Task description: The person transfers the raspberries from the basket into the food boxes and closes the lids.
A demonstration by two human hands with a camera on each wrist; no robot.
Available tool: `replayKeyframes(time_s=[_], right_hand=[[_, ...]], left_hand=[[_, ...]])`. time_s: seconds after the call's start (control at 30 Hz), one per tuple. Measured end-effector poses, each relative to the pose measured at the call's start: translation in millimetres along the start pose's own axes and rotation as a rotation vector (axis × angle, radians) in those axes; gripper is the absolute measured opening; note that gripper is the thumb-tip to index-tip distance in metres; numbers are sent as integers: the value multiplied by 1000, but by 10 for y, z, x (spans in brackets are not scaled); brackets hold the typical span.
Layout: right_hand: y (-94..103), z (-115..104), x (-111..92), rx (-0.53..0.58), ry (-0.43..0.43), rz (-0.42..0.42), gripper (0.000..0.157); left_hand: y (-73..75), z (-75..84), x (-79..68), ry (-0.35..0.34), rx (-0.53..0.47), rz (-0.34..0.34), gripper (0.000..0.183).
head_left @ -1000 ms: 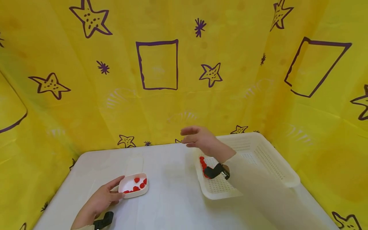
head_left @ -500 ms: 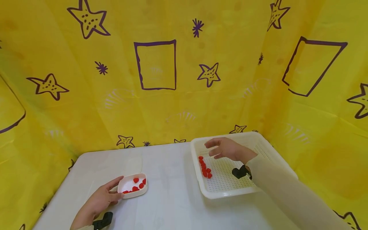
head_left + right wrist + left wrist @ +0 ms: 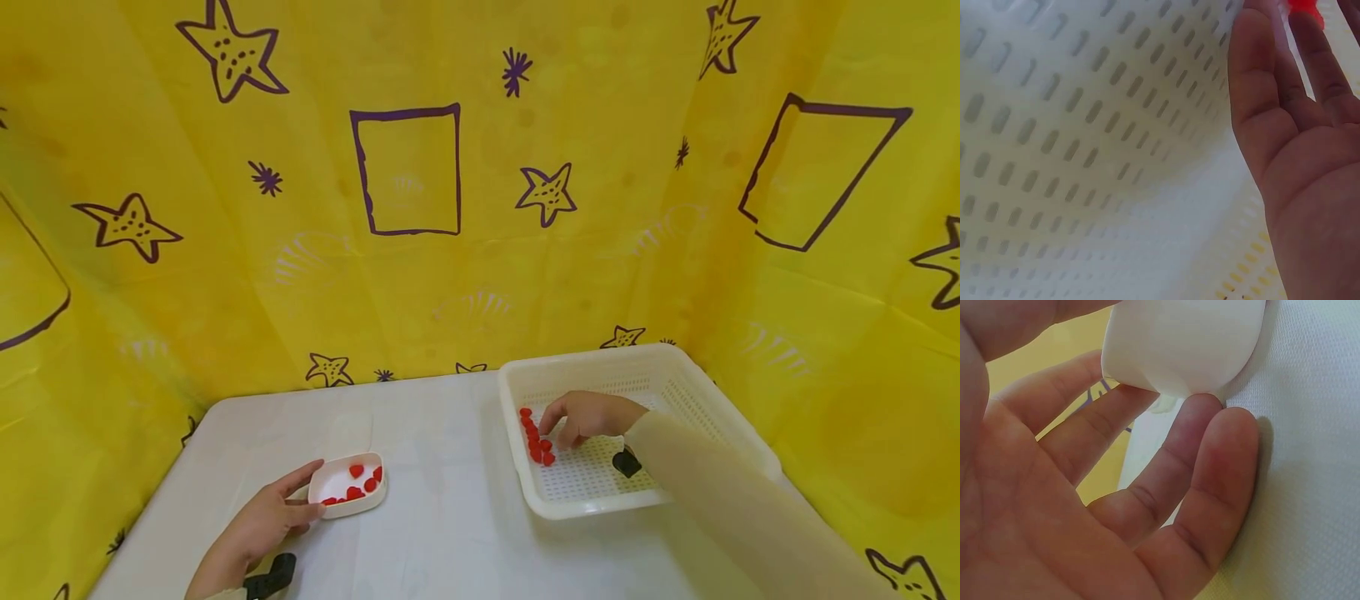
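My left hand (image 3: 262, 518) holds the left end of a small white box (image 3: 347, 510), thumb and fingertips at its sides. Several small red berry-like pieces (image 3: 355, 493) lie in the box. In the left wrist view the fingers (image 3: 1225, 456) touch the underside and side of the white box (image 3: 1185, 344). My right hand (image 3: 592, 415) reaches down into a white perforated basket (image 3: 570, 507), fingers bent loosely beside a row of red berry-like pieces (image 3: 534, 442) along its left wall. A red piece (image 3: 1305, 7) shows by the right fingertips, partly hidden behind them.
The basket stands at the right of the white table (image 3: 442, 492), its rim raised all round. A flat whitish lid-like piece (image 3: 352, 431) lies behind the small box. A yellow patterned cloth (image 3: 420, 292) hangs at the back and both sides.
My right hand has moved from above the basket's left rim, back to the right, then down into the basket beside the red pieces. The left hand and small box have stayed put.
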State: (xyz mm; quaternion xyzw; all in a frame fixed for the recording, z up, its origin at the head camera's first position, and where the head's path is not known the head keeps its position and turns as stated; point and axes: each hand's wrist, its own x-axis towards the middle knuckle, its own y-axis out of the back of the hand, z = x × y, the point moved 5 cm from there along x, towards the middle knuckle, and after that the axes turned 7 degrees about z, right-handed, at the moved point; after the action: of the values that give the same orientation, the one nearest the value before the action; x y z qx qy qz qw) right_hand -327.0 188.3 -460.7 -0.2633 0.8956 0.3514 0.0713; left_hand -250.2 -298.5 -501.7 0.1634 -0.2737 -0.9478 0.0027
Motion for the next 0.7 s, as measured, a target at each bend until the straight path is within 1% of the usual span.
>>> replayKeyframes(time_s=[0.2,0.33,0.43,0.7], right_hand=[[-48,41,50,-100,26,14,25],[-62,74,118,-144,21,35,25],[-75,93,156,-160,8,48,22],[-122,100,214,-157,22,60,19]], left_hand=[[-7,11,0,3,-1,3,84],[0,19,-12,-2,-11,0,84],[3,19,-16,0,-20,0,84],[5,26,-20,11,-11,7,83]])
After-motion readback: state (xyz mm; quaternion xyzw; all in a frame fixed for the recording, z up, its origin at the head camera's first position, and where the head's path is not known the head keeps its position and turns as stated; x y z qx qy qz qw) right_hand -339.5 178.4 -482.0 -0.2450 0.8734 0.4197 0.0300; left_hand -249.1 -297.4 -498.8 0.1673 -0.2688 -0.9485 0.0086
